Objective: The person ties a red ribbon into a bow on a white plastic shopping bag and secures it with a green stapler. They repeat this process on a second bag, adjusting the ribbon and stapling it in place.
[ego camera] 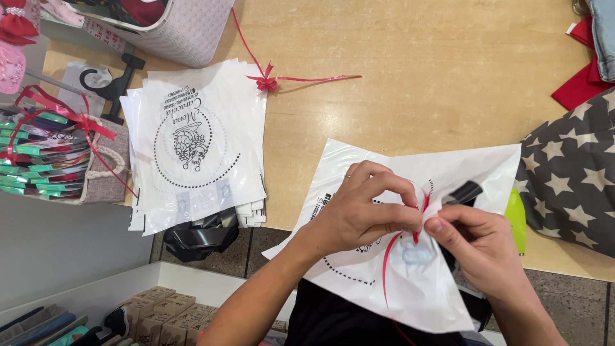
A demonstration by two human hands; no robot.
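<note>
A white plastic bag with a black printed emblem lies over the table's near edge. My left hand pinches the bag's gathered top together with a thin red ribbon, whose tail hangs down over the bag. My right hand grips the same spot from the right, thumb against the ribbon. A black object pokes out of the bag behind my fingers. A ring sits on one left finger.
A stack of the same white bags lies to the left. A red ribbon bow rests on the wooden table. A white basket, a small fabric basket of ribbons, star-patterned fabric and black bags surround them.
</note>
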